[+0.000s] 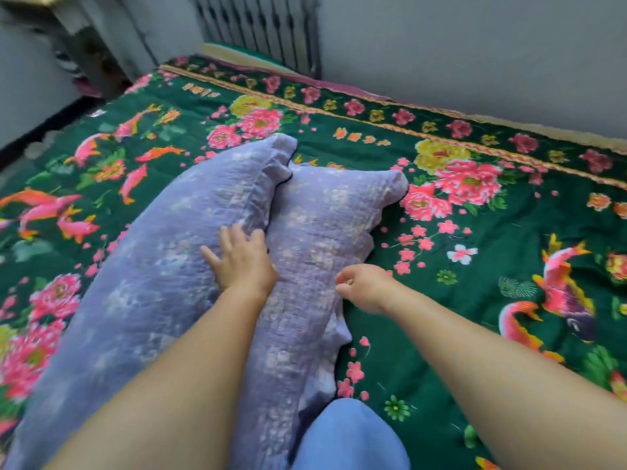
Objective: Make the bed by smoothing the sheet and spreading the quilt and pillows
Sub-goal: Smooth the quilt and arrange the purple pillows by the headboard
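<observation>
Two lilac pillows lie side by side on a dark green quilt [441, 317] printed with pink flowers and fish. The left pillow [152, 283] is the bigger in view; the right pillow [322, 225] lies against it. My left hand [242, 261] rests flat with spread fingers on the seam between them. My right hand [364, 288] hovers at the right pillow's near edge, fingers curled with the thumb against them; whether it pinches the fabric I cannot tell.
A grey wall [475, 45] runs along the far side of the bed, with a ribbed radiator [261, 25] at the far end. Dark floor [40, 130] shows past the left edge. My blue-clad knee [349, 439] is at the bottom.
</observation>
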`<state>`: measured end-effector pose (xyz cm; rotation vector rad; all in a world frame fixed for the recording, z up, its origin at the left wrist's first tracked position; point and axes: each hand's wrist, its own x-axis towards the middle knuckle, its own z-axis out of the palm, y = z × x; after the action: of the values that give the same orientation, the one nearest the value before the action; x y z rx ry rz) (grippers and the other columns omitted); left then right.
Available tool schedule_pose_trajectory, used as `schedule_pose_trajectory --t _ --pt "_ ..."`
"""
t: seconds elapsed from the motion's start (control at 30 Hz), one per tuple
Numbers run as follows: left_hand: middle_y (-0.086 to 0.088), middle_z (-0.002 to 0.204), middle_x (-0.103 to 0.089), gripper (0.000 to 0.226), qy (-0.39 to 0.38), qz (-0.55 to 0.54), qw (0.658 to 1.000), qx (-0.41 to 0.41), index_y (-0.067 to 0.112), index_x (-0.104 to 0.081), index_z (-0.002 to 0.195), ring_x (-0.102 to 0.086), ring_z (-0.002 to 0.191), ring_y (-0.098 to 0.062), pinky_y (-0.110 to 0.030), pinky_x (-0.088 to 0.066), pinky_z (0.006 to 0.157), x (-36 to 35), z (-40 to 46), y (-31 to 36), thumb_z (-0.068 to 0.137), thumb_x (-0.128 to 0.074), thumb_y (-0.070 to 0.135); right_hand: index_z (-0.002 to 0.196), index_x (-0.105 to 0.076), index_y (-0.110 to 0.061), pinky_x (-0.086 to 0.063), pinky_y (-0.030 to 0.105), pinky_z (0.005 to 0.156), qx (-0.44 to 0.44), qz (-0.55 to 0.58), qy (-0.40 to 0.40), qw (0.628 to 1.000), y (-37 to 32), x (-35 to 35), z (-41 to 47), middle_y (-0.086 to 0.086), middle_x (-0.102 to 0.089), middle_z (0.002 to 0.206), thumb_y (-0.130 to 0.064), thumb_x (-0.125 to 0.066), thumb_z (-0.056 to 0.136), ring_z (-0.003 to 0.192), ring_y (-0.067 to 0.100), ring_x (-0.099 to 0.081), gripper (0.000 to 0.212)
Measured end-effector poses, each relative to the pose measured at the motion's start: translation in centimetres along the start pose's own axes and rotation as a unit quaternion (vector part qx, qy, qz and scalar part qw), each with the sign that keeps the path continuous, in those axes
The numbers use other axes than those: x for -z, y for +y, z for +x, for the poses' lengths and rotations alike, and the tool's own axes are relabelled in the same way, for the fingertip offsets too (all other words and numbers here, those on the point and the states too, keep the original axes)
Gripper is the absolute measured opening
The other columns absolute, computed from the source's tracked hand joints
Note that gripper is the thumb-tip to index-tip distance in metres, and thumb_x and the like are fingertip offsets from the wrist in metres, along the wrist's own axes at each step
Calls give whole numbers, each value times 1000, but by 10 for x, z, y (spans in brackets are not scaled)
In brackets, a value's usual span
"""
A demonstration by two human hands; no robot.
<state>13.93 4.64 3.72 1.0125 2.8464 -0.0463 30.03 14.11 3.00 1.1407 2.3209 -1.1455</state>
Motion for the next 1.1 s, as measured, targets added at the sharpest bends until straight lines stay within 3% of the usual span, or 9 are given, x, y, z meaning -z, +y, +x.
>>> schedule_pose_trajectory --t 0.1,0.17,0.27,0.4,0.5,0.63,0.77,0.9,1.1 --pt "-15 157 -8 70 -10 17 995 97 26 -19 147 0 146 -32 -67 -6 108 -4 12 -43 89 -59 26 120 -62 -12 -48 35 96 18 -8 -20 1000 -32 -12 4 12 -62 125 -25 -47 97 112 28 -58 30" --pt "-19 155 -13 81 -17 0 988 153 23 -12 149 -8 145 -33 -63 -12 110 -9 17 -62 87 -62 33 121 -61 -10 -49 35 91 30 -14 -30 999 -46 -20 5 13 -61 125 -26 -46 98 111 30 -58 32" --pt "-21 137 -46 49 -14 -40 982 183 8 -38 136 -44 127 -37 -47 -38 100 -15 19 -88 92 -55 19 122 -59 -3 -48 33 81 39 -31 -50 998 -58 -28 1 19 -60 125 -25 -43 99 111 36 -57 36" --pt "-23 119 -59 26 -25 -98 985 140 4 -60 112 -55 111 -40 -40 -46 89 1 7 -94 89 -48 7 122 -58 0 -48 46 96 51 -13 -26 998 -70 -31 -12 19 -60 126 -22 -44 98 113 37 -56 36" --pt "-23 113 -60 22 24 -144 984 106 3 -60 103 -57 103 -41 -39 -45 80 26 -2 -77 84 -49 7 121 -61 -7 -48 37 89 58 22 12 998 -81 -21 -22 13 -62 125 -25 -44 99 112 33 -57 34" --pt "-20 111 -60 21 106 -208 970 73 4 -61 102 -55 100 -40 -37 -42 75 61 -18 -53 84 -51 9 76 -55 -10 -40 34 73 76 109 115 984 -91 -4 -41 13 -58 86 -31 -42 99 94 32 -59 34" --pt "-19 108 -62 21 148 -266 952 42 6 -62 102 -55 99 -38 -36 -40 72 97 -42 -21 84 -52 11 102 -59 4 -45 39 85 61 211 174 960 -90 13 -66 22 -62 102 -41 -37 100 102 38 -59 50" --pt "-21 106 -64 22 200 -344 918 -11 6 -63 101 -56 98 -39 -37 -41 73 146 -76 18 84 -53 13 125 -53 -18 -48 42 91 21 393 141 908 -80 27 -98 9 -56 123 -57 -35 95 112 32 -57 53" --pt "-18 92 -68 13 165 -435 874 -143 5 -66 85 -59 89 -33 -33 -41 72 173 -145 96 80 -58 14 123 -62 -12 -47 43 101 29 501 270 822 -32 62 -132 10 -65 122 -83 -46 59 112 28 -62 97"
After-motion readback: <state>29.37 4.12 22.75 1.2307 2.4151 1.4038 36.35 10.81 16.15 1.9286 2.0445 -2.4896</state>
